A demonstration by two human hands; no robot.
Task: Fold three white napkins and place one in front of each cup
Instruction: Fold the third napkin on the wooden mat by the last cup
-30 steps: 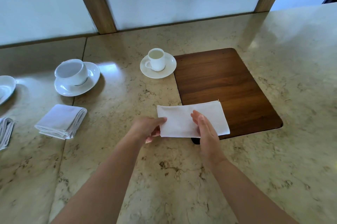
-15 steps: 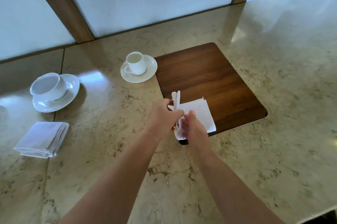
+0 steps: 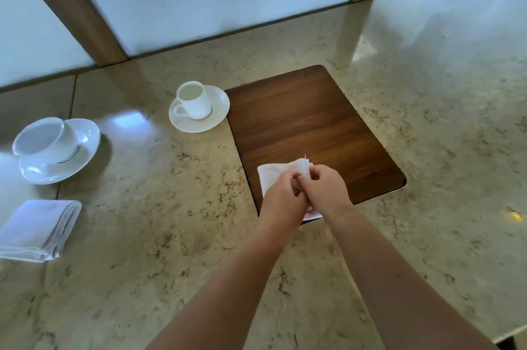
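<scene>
A white napkin, folded into a small square, lies on the near left corner of a dark wooden board. My left hand and my right hand both rest on it with fingers pinching its cloth; most of it is hidden under them. A small white cup stands on a saucer just left of the board. A wider white cup on a saucer sits at the far left, with a folded white napkin in front of it.
The marble counter stretches all around, with a seam on the left. A frosted glass wall with wooden posts runs along the back edge. The counter's near right edge shows at the bottom corner.
The napkin's left half was lifted and folded over to the right, so a long strip became a small square. Both hands now press together on it. The view shifted right.
</scene>
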